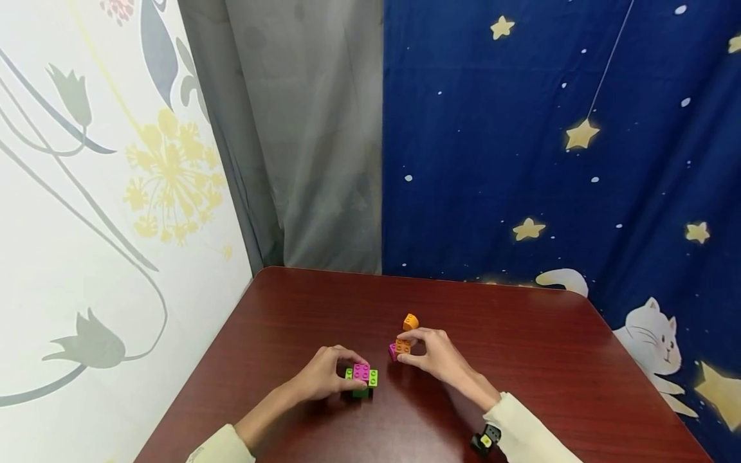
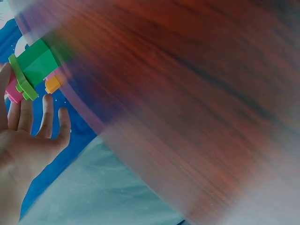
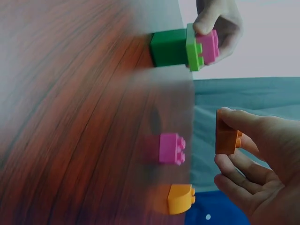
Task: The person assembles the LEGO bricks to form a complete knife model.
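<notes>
Nearest the right wrist camera, the right hand (image 3: 281, 154) pinches an orange brick (image 3: 226, 136) between thumb and fingertip, its other fingers loosely bent alongside. That brick sits roughly level, studs upward, its long axis lying sideways rather than upright; from the head it overlaps a loose pink brick (image 3: 168, 148), though the right wrist view shows a gap between the two. Thumb and forefinger of the left hand (image 1: 324, 373) grip the top of a three-colour stack: a square pink block (image 1: 361, 372) with four round studs facing up, a thin lime plate (image 3: 191, 51) jutting out on both sides with its long axis running left to right, and a chunky dark green block (image 3: 168, 48) underneath. Whether that base touches the wood I cannot tell. All the pieces look like smooth moulded plastic. The loose pink one stands on the table, studs up, and just beyond it lies a yellow-orange piece (image 1: 410, 321) with one rounded side. Under everything spreads a glossy red-brown table (image 1: 492, 341) with streaky grain and rounded far corners; behind hang a creased grey curtain (image 1: 324, 161) and a navy curtain (image 1: 492, 128) printed with stars
</notes>
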Action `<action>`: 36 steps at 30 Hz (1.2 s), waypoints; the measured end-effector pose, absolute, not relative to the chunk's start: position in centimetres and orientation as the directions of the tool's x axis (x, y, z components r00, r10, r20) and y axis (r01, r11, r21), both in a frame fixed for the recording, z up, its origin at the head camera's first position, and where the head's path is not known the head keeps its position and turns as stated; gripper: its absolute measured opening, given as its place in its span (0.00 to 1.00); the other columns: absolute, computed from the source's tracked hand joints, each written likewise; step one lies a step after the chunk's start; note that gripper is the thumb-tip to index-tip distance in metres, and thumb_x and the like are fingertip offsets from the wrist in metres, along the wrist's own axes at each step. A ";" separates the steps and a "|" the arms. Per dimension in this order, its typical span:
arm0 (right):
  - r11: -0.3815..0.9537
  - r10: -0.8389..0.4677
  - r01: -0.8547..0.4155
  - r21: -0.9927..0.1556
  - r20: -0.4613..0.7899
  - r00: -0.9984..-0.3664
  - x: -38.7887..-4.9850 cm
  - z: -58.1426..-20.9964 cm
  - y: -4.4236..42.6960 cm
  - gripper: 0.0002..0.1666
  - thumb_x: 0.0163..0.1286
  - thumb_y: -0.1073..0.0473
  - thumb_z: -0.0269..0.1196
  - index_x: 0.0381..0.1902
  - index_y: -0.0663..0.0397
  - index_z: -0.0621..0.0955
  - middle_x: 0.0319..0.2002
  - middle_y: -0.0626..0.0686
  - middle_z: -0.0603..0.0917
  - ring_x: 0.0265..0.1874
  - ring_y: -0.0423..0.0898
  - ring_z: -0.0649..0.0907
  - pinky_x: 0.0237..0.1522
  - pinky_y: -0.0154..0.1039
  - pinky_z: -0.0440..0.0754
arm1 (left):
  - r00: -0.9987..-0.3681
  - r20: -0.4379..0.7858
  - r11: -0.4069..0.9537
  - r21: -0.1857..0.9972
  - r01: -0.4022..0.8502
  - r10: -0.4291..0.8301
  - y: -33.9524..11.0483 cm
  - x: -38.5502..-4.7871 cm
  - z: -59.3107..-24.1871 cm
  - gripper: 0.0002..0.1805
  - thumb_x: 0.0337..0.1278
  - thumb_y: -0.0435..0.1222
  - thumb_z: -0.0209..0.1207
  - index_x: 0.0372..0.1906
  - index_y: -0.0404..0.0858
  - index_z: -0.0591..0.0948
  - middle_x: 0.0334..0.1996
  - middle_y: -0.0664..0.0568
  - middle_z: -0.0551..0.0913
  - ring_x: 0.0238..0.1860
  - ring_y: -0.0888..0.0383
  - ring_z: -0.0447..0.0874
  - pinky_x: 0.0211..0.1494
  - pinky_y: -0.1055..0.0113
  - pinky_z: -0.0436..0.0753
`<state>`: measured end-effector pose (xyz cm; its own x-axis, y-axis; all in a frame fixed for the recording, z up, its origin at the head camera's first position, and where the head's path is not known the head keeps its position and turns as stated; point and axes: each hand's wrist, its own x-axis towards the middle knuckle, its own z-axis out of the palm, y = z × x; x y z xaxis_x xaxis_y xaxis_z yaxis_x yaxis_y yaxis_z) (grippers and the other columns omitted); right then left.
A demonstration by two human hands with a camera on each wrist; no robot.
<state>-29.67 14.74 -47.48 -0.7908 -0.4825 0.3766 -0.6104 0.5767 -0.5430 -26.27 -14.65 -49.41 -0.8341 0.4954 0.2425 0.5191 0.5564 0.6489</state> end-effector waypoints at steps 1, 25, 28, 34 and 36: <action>0.568 -0.486 -0.613 -0.549 0.377 -0.789 -29.6 -47.4 14.6 0.21 0.61 0.55 0.79 0.51 0.53 0.89 0.37 0.43 0.88 0.39 0.48 0.87 0.46 0.51 0.85 | -0.834 0.244 0.553 0.651 0.520 0.495 -14.6 -26.3 -49.4 0.17 0.53 0.51 0.77 0.46 0.51 0.90 0.39 0.67 0.86 0.46 0.58 0.83 0.50 0.58 0.82; 0.459 -0.577 -0.665 -0.590 0.371 -0.728 -27.5 -46.4 10.7 0.21 0.63 0.54 0.78 0.53 0.50 0.88 0.45 0.44 0.90 0.44 0.38 0.87 0.47 0.48 0.87 | -0.837 0.235 0.558 0.653 0.512 0.493 -14.7 -26.3 -49.6 0.19 0.49 0.51 0.79 0.45 0.48 0.90 0.38 0.64 0.87 0.43 0.56 0.83 0.47 0.57 0.83; 0.443 -0.586 -0.671 -0.595 0.374 -0.719 -27.4 -46.4 10.3 0.20 0.62 0.54 0.78 0.52 0.49 0.88 0.44 0.43 0.90 0.43 0.37 0.87 0.46 0.47 0.87 | -0.833 0.251 0.555 0.647 0.524 0.493 -14.6 -26.4 -49.7 0.20 0.49 0.50 0.79 0.45 0.46 0.89 0.38 0.63 0.87 0.42 0.58 0.83 0.45 0.60 0.83; 0.425 -0.610 -0.689 -0.587 0.376 -0.697 -27.2 -46.8 9.6 0.19 0.63 0.53 0.78 0.51 0.46 0.88 0.45 0.42 0.90 0.43 0.33 0.85 0.46 0.47 0.87 | -0.821 0.282 0.534 0.646 0.545 0.497 -14.6 -26.5 -49.7 0.22 0.47 0.49 0.80 0.45 0.43 0.88 0.38 0.61 0.88 0.42 0.62 0.84 0.46 0.61 0.84; 0.420 -0.614 -0.694 -0.585 0.379 -0.692 -27.2 -47.0 9.4 0.19 0.63 0.52 0.78 0.51 0.46 0.88 0.45 0.42 0.90 0.44 0.33 0.85 0.47 0.47 0.86 | -0.819 0.283 0.527 0.652 0.545 0.498 -14.6 -26.4 -49.7 0.21 0.47 0.48 0.80 0.44 0.43 0.88 0.38 0.61 0.89 0.42 0.62 0.85 0.47 0.59 0.84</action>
